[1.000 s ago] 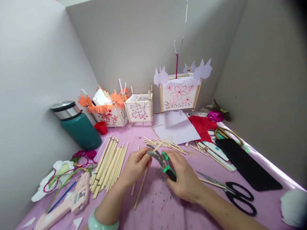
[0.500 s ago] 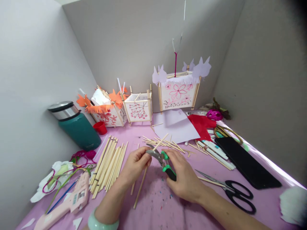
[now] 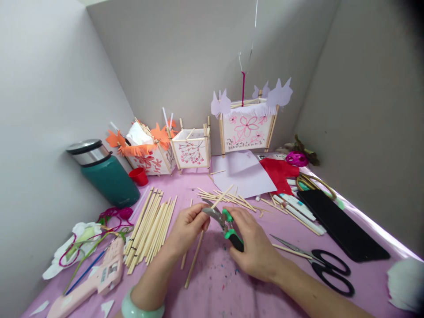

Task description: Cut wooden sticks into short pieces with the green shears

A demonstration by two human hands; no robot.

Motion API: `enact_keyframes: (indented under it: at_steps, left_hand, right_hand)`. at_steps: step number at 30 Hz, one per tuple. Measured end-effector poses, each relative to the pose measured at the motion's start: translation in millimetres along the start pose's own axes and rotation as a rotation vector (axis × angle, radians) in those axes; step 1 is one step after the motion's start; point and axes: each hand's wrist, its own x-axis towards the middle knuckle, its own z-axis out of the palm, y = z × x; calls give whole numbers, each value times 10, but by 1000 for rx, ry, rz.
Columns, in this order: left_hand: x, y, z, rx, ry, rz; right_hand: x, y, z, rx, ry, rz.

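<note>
Unmoved, the stick juts out from the left hand.

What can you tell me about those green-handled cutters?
The pruning shears have curved, silvery metal blades, a coiled spring and green-and-black handles that look plastic. The right hand grips them above the pink tabletop, blades pointing left and away. A wooden stick lies between the parted blades, near the left hand.

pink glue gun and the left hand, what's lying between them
In the head view, a spread of pale wooden sticks, some with dark marks, lies between the glue gun and the left hand.
</note>
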Motion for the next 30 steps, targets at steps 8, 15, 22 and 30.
enact_keyframes:
  at_steps: [8,15,22,30]
  left_hand:
    - [-18,31,2,-32,30,-3]
    - [-25,47,29,32,93,36]
    - [10,64,-50,181,396,112]
    - [0,122,-67,-358,116,-59]
  right_hand:
    - [8,-15,14,43,25,-1]
    - [64,-75,-19,17,-19,31]
    - [122,-83,-257,-151,-90,111]
    - [-103,202,-364,-415,-149,178]
